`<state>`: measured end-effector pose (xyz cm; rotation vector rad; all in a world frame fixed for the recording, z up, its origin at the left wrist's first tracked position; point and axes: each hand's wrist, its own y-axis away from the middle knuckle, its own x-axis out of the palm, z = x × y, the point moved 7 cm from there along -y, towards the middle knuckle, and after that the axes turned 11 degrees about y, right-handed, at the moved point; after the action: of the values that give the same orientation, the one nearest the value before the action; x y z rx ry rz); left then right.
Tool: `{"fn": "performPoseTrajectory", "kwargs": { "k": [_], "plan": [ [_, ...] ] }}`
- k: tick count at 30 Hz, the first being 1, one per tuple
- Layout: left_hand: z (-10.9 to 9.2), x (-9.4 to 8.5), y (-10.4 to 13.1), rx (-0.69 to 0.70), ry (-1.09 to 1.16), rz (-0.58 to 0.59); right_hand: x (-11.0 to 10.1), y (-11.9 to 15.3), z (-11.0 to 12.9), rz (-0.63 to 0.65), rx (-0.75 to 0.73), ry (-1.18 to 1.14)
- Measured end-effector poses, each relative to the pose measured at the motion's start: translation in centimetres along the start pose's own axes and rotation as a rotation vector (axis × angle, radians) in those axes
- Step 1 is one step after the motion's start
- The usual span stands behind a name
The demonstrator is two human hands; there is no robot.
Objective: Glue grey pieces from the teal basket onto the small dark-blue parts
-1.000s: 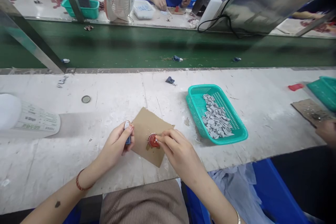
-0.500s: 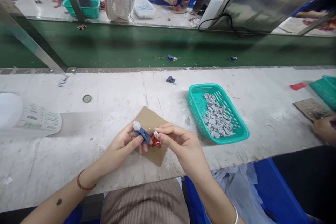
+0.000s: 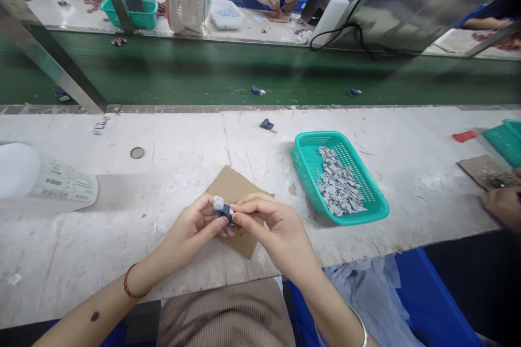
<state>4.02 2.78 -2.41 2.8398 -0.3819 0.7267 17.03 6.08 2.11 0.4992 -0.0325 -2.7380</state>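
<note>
Pinched in my left hand (image 3: pixel 199 223) is a small dark blue part (image 3: pixel 224 213) with a whitish lump at its upper end. My right hand (image 3: pixel 268 222) has thumb and forefinger closed at the right end of that part, on a tiny pale piece mostly hidden by the fingertips. A bit of red shows beneath the fingers. Both hands are over a brown cardboard square (image 3: pixel 232 183) lying on the white table (image 3: pixel 183 146). Right of them stands a green basket (image 3: pixel 372 195) holding many small grey pieces (image 3: pixel 340 181).
A white bottle (image 3: pixel 61 179) lies at the left near a bottle cap (image 3: pixel 137 152). Another blue part (image 3: pixel 267 124) rests behind the cardboard. Beyond is a green belt (image 3: pixel 183 70) with small parts. A co-worker's hand (image 3: pixel 502 203) is at the right edge.
My right hand has moved left, bringing the pale piece against the blue part. The red item is now mostly covered. Parts on the green belt have shifted left.
</note>
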Motion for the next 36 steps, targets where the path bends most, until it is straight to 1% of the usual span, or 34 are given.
{"fn": "performPoseTrajectory", "kwargs": {
  "k": [4, 9, 11, 12, 14, 17, 18, 20, 22, 23, 24, 25, 27, 28, 30, 32, 33, 34, 36],
  "plan": [
    [0.1, 0.0, -0.1, 0.006, -0.019, -0.016, -0.1, -0.1, -0.7, 0.012, 0.029, 0.005],
    [0.7, 0.0, -0.5, -0.079, -0.010, -0.042, 0.0, -0.4, -2.0, 0.059, 0.061, -0.051],
    [1.1, 0.0, -0.5, -0.117, -0.010, -0.056, 0.0, -0.5, -2.3, 0.043, 0.064, -0.044],
    [1.3, 0.0, -0.4, -0.133, -0.001, -0.065, -0.1, -0.5, -2.3, 0.015, 0.061, -0.025],
    [1.5, 0.1, -0.3, -0.143, 0.036, -0.072, -0.2, -0.5, -2.1, -0.064, 0.039, 0.039],
    [1.4, 0.5, -0.6, -0.119, 0.045, -0.072, -0.1, -0.3, -1.4, -0.157, -0.021, 0.098],
    [1.3, 0.6, -0.8, -0.118, 0.024, -0.082, -0.1, -0.2, -1.1, -0.162, -0.044, 0.098],
    [1.0, 0.8, -1.7, -0.140, -0.037, -0.108, -0.3, -0.1, -0.7, -0.127, -0.097, 0.083],
    [0.3, 0.6, -3.1, -0.141, -0.124, -0.135, -1.4, 0.2, -0.4, -0.085, -0.155, 0.075],
    [-0.5, 0.1, -4.0, -0.115, -0.188, -0.159, -2.4, 0.4, -0.4, -0.088, -0.180, 0.087],
    [-1.5, -0.7, -5.1, -0.068, -0.268, -0.200, -3.9, 0.5, -0.6, -0.121, -0.195, 0.116],
    [-2.8, -1.9, -6.3, -0.008, -0.377, -0.260, -5.9, 0.7, -1.0, -0.185, -0.197, 0.162],
    [-5.8, -5.0, -8.8, 0.108, -0.631, -0.410, -10.5, 1.1, -2.4, -0.358, -0.161, 0.303],
    [-7.4, -6.6, -10.1, 0.145, -0.810, -0.491, -12.9, 1.3, -3.2, -0.447, -0.127, 0.386],
    [-9.8, -9.9, -13.1, 0.165, -0.945, -0.590, -17.2, 1.3, -4.9, -0.542, -0.053, 0.568],
    [-12.0, -12.9, -15.9, 0.175, -1.072, -0.692, -20.2, 0.8, -6.4, -0.527, 0.022, 0.751],
    [-12.8, -14.0, -17.1, 0.173, -1.129, -0.723, -21.1, 0.3, -7.0, -0.487, 0.050, 0.838],
    [-13.4, -15.0, -18.3, 0.165, -1.180, -0.734, -21.6, -0.2, -7.5, -0.433, 0.060, 0.935],
    [-14.0, -16.3, -20.4, 0.134, -1.264, -0.714, -21.7, -1.4, -8.0, -0.313, 0.029, 1.124]
  ]
}}
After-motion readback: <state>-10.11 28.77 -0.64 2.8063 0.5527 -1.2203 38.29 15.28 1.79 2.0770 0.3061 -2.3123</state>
